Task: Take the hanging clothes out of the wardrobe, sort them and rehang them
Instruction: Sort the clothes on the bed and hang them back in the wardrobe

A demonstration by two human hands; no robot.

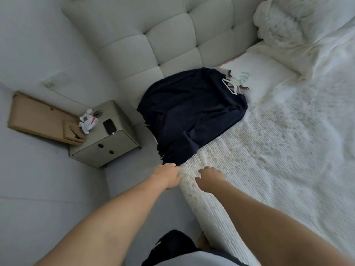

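A dark navy garment (192, 112) lies spread on the bed's near corner, on a white hanger (229, 86) at its collar. More hangers with pale and striped clothes (240, 78) poke out from under it by the pillow. My left hand (169, 175) reaches to the garment's lower hem at the mattress edge, fingers relaxed and touching the cloth. My right hand (209, 178) hovers just right of it over the white bedspread (278, 150), fingers loosely curled, holding nothing.
A tufted grey headboard (163, 39) stands behind the bed, with white pillows (265, 73) against it. A grey bedside table (107, 139) at the left carries a toy robot (87, 121) and a phone (109, 126). A brown cardboard box (40, 116) leans beside it.
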